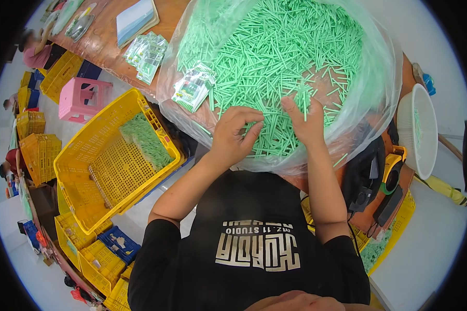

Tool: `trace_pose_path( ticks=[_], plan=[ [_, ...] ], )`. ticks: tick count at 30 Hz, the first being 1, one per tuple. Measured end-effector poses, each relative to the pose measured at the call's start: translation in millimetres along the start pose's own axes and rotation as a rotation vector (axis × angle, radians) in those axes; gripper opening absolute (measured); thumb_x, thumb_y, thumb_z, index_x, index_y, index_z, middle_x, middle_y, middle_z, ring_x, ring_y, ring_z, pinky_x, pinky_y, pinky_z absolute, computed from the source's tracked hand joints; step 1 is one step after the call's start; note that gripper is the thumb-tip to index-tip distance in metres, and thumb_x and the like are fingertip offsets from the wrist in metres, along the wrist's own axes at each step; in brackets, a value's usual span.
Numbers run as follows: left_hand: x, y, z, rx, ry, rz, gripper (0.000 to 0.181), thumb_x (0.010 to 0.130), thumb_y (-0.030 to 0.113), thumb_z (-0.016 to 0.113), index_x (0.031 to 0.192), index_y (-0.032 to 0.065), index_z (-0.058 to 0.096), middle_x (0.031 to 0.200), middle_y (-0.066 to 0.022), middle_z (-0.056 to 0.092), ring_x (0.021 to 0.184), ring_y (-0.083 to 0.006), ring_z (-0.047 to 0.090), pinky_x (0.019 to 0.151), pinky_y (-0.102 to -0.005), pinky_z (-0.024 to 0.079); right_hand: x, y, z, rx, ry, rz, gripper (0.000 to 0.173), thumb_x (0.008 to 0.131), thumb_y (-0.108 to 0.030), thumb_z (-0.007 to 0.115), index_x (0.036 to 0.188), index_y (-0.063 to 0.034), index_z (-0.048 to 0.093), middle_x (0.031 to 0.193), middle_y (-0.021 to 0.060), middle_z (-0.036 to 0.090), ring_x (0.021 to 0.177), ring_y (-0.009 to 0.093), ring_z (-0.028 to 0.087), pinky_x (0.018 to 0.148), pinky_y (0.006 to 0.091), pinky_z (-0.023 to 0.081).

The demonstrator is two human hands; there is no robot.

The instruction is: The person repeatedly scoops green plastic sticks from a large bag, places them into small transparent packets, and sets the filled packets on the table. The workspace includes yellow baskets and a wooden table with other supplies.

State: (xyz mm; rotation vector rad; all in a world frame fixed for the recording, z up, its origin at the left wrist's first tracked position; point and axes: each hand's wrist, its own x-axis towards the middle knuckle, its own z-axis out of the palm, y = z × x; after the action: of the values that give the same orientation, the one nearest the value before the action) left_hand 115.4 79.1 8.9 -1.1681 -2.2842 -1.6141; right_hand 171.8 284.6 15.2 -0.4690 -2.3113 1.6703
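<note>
A heap of short, thin light-green sticks (264,50) lies in a large clear plastic bag (389,77) spread open on the table. My right hand (310,122) holds a small bunch of green sticks (304,97) between thumb and fingers, above the heap's near side. To its left, my left hand (235,134) is low over the sticks with curled fingers, thumb and fingertips close together. Whether a stick is between them is hard to tell. Just beyond the left hand, a small stack of printed green-and-white packets (194,86) rests on the bag's left side.
More packets (148,54) and a notebook (136,21) lie on the wooden table (101,50). At left stands a yellow crate (113,171) with filled green packs (148,142), near a pink stool (79,99). A white basket (418,132) and a tape dispenser (393,171) are at right.
</note>
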Motion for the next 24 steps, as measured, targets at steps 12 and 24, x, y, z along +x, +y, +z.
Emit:
trace_pose_path(
  ticks=[12,24],
  plan=[
    [-6.1,-1.1,3.6,-0.144,0.131,-0.125,0.015,0.087,0.003,0.074,0.101,0.0048,0.071,0.102,-0.01,0.069,0.096,-0.0248,0.066,0.084,-0.0336,0.05,-0.5,-15.9,-3.3,-0.576,0.107,-0.142,0.027,0.085,-0.027,0.079,0.088,-0.0029,0.066,0.08,0.0155,0.069,0.074,0.039,0.065,0.067,0.0461,0.051],
    [-10.7,-9.0,-1.5,-0.096,0.158,-0.148,0.014,0.087,0.004,0.074,0.101,0.0058,0.071,0.101,-0.0094,0.07,0.096,-0.0252,0.064,0.084,-0.0346,0.05,0.2,-13.9,-15.6,-0.751,0.078,-0.407,0.017,0.089,-0.017,0.071,0.098,-0.0031,0.069,0.092,0.0165,0.07,0.086,0.04,0.065,0.078,0.0468,0.05]
  ],
)
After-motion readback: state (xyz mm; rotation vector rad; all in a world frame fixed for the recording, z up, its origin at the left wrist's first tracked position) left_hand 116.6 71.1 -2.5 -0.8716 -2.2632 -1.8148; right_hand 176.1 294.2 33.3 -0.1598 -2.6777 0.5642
